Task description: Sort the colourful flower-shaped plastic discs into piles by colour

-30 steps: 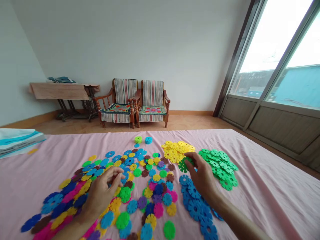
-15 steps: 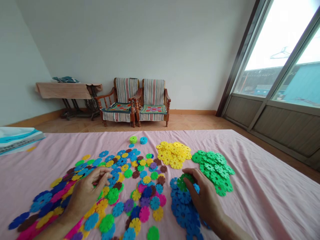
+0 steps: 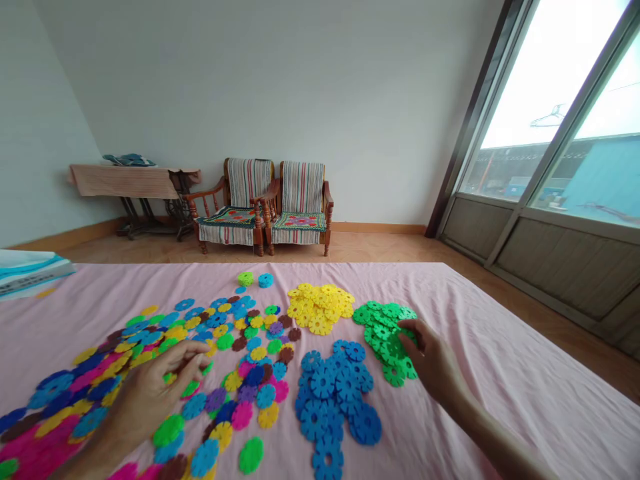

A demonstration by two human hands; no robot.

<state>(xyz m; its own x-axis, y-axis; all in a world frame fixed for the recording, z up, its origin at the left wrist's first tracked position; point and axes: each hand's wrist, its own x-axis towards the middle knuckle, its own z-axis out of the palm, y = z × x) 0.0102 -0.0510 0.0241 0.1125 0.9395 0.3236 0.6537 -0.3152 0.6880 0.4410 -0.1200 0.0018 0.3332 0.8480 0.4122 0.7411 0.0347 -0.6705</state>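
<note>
My right hand (image 3: 431, 357) is over the green pile (image 3: 383, 320), its thumb and fingers pinching a darker green snowflake disc (image 3: 395, 348) against the pile's right side. My left hand (image 3: 163, 380) hovers above the mixed discs, loosely curled, thumb and fingertips a little apart, with nothing visible between them. Beneath and around it lie loose discs in pink, blue, yellow, brown, purple and green; the hand hides some. Between the hands spreads a pile of blue discs (image 3: 335, 380). A yellow pile (image 3: 320, 307) lies behind it.
A small green stack (image 3: 245, 279) and a small blue stack (image 3: 265, 280) stand toward the far edge of the pink cloth (image 3: 480, 333). At the far left lies a white and blue plastic bag (image 3: 33, 272). Two wooden armchairs (image 3: 300, 193) stand beyond, by the wall.
My right hand has carried the green disc from above the blue pile rightward to the green pile. The left hand stays over the mixed discs. The view has shifted slightly right.
</note>
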